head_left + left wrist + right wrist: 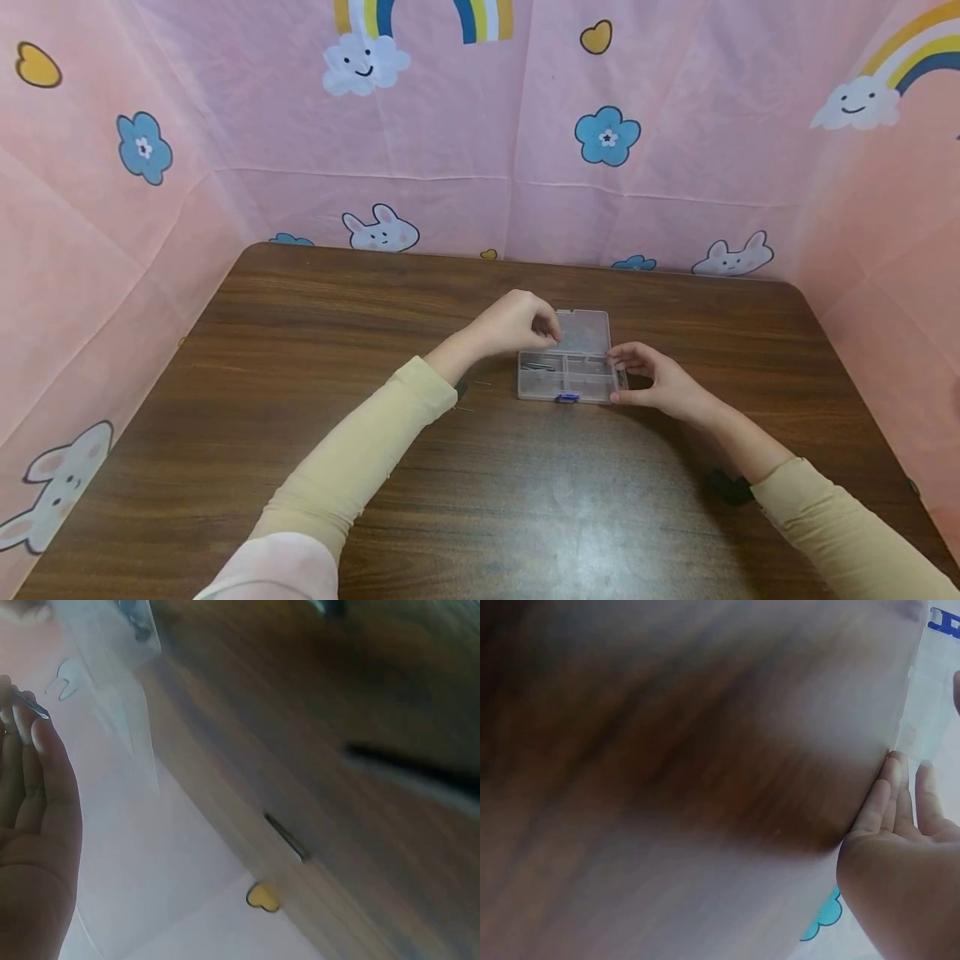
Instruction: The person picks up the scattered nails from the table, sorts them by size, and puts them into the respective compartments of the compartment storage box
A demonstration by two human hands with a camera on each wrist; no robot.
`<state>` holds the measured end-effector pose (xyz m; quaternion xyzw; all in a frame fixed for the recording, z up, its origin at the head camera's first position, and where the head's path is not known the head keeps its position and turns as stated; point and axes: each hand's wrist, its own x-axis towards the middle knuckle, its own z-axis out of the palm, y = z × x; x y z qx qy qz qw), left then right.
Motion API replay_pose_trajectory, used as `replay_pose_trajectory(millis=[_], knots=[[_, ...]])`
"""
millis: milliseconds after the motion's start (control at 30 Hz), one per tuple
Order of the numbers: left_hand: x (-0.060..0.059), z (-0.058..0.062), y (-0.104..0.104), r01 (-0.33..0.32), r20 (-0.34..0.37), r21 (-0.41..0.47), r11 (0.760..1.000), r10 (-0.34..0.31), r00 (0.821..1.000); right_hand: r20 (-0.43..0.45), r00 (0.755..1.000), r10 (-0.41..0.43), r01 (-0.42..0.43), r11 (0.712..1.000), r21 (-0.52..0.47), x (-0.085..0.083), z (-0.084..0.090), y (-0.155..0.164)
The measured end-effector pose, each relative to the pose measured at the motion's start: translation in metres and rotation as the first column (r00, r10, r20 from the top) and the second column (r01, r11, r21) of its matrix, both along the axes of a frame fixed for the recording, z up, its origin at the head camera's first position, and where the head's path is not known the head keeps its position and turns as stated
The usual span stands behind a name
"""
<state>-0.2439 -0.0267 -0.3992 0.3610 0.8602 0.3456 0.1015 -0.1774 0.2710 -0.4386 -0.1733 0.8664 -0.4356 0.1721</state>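
A clear plastic compartment box (542, 387) lies on the table with its lid (588, 329) folded back. My left hand (519, 323) is above the lid's left side and the rear compartments, fingers bent. In the left wrist view, its fingertips pinch a slim metal nail (30, 703). Several similar metal pieces (537, 367) lie in the rear left compartment. My right hand (663, 383) holds the box by its right side, thumb at the front corner and fingers along the edge farther back.
Left of the box, two thin metal pieces (482, 383) lie loose on the brown wooden table (360, 317); one loose nail (285, 837) shows large in the left wrist view. A blue latch (567, 398) sits on the box's front edge. Pink printed cloth (465, 125) surrounds the table.
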Motion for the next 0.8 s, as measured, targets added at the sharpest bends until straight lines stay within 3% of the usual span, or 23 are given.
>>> replay_pose_trajectory(millis=[400, 667, 800], knots=[[0.005, -0.01, 0.017, 0.052, 0.031, -0.056, 0.997, -0.05, 0.998, -0.013, 1.0, 0.001, -0.001, 1.0, 0.006, -0.001, -0.001, 0.001], [0.009, -0.014, 0.02, 0.047, -0.077, -0.127, 0.991, -0.057, 0.995, -0.015, 1.0, 0.001, -0.001, 1.0, 0.0, -0.002, -0.001, 0.001], [0.01, -0.015, 0.019, 0.052, -0.092, -0.142, 0.988, -0.065, 0.994, -0.017, 1.0, 0.001, -0.001, 1.0, -0.002, -0.002, -0.002, 0.001]])
